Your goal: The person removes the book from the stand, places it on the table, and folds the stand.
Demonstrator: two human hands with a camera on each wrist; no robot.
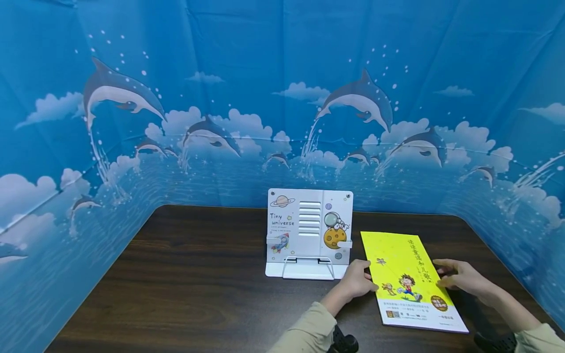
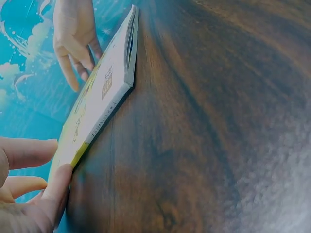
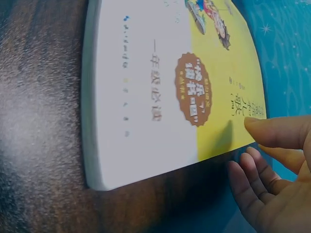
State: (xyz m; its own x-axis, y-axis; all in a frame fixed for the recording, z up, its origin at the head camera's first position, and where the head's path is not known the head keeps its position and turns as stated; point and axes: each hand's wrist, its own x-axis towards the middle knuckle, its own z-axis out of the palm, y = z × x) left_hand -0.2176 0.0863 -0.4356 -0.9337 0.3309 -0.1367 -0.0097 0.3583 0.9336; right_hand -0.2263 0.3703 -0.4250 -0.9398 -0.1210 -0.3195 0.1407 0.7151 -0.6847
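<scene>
Lying flat between the fingers of 2 hands, a yellow-and-white book (image 1: 397, 260) shows a cartoon child and a brown round badge on its cover. At its spine, the left hand (image 1: 355, 281) touches with the thumb tip, its other fingers relaxed and unclenched near the edge. Across the cover, the right hand (image 1: 465, 279) keeps its fingers slack and loosely bent by the opposite edge, its thumb tip over the cover; whether that thumb touches cannot be told. Beyond the left fingers and to their left stands a white book stand (image 1: 315, 249), printed with "Tiny universe," a rocket and an astronaut, with 2 side clips and 1 wire loop in front. Under the fingers of both hands spreads the dark wood-grain surface (image 1: 198, 284); farther beyond them hangs a blue backdrop (image 1: 265, 63) of leaping dolphins and clouds. Pale sleeves (image 1: 304, 331) cover both forearms behind the fingers.
</scene>
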